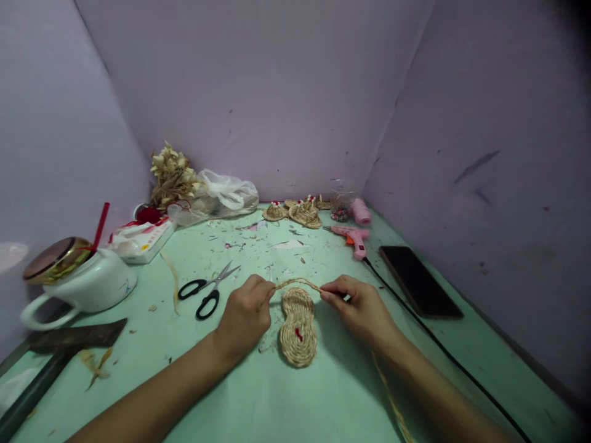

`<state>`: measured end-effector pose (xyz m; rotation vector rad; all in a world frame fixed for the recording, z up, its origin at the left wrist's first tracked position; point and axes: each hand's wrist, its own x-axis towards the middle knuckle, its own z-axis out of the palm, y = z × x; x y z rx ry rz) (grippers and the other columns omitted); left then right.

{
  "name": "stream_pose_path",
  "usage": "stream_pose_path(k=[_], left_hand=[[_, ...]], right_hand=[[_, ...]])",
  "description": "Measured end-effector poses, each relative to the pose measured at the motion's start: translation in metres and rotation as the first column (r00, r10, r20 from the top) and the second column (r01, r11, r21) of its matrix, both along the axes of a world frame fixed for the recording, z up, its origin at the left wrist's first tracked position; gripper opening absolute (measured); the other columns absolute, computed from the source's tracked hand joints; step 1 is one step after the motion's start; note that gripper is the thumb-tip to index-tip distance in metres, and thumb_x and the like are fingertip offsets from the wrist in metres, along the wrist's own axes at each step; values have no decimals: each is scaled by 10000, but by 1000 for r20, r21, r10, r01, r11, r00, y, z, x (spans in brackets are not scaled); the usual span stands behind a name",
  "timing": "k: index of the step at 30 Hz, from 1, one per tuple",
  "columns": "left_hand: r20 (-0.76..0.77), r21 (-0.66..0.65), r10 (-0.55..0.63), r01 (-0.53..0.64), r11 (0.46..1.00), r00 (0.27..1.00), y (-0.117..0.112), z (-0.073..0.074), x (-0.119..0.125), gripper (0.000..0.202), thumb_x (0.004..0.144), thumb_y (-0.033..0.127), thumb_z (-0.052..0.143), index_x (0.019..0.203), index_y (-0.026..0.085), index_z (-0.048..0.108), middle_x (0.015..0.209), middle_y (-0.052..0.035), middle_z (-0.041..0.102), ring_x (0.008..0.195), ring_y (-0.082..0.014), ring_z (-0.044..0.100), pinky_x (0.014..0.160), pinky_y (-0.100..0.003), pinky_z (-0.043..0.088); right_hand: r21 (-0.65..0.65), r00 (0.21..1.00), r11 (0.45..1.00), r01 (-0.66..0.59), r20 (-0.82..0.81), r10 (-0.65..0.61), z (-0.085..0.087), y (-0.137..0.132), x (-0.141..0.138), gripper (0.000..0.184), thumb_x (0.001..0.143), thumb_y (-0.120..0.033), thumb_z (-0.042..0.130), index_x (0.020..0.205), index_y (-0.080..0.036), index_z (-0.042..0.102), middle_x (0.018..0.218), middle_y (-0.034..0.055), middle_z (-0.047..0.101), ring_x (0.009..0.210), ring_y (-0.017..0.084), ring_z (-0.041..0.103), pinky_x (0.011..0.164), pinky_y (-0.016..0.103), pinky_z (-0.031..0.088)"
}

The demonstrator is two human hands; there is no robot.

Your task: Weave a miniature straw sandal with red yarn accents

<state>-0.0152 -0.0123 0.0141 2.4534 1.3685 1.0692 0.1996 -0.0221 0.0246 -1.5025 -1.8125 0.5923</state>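
Left hand (244,317), right hand (357,307) tight on braided cord (298,283) at sole (298,329) rim; bare table (300,406) nearside

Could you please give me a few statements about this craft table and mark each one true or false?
1. The left hand and right hand each pinch the braided cord at the far end of the woven straw piece. True.
2. The scissors lie to the right of the right hand. False: they lie on the table left of the left hand.
3. The pink glue gun lies beyond the right hand, near the phone. True.
4. The phone's screen is lit. False: it is dark.
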Motion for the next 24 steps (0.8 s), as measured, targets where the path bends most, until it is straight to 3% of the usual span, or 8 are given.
stream_pose_path(k=[5, 9, 17, 21, 24], left_hand=[[-10, -122, -3, 2, 993, 1000, -4, -3, 6, 204, 813, 152, 406, 902, 127, 588, 769, -74, 590, 713, -158, 546, 666, -274, 429], [-58, -182, 31, -41, 982, 998, -6, -4, 10, 189, 802, 148, 413, 788, 149, 601, 750, -58, 585, 702, -150, 550, 666, -264, 430], [-56, -314, 82, -96, 945, 995, -6, -3, 19, 168, 758, 129, 444, 711, 156, 602, 719, -38, 572, 677, -141, 532, 646, -255, 404], [62, -414, 133, -96, 905, 989, -2, -2, 19, 146, 717, 105, 469, 681, 163, 598, 685, -17, 584, 667, -131, 525, 624, -239, 386], [84, -404, 204, -154, 902, 975, 4, -1, 13, 134, 719, 109, 466, 686, 164, 583, 669, -10, 577, 647, -128, 509, 599, -238, 369]], right_hand=[[9, 982, 1000, 21, 187, -22, 4, -4, -2, 162, 737, -278, 551, 800, -228, 691, 746, 25, 643, 666, 162, 563, 581, 262, 382], [0, 957, 997, 77, 279, -74, 4, -5, -4, 162, 720, -253, 549, 787, -234, 696, 754, 10, 659, 668, 157, 572, 578, 254, 372], [-109, 980, 991, 81, 188, -59, -13, -5, -18, 172, 703, -188, 506, 718, -176, 677, 689, 45, 666, 636, 173, 587, 568, 248, 395], [-56, 998, 997, 44, 56, -41, -14, 11, -34, 204, 731, -198, 474, 746, -167, 675, 682, 34, 672, 617, 152, 591, 557, 224, 408], [-4, 997, 1000, 5, 73, -5, -7, 29, -41, 190, 722, -197, 494, 765, -175, 678, 726, 39, 674, 659, 157, 594, 593, 230, 410]])
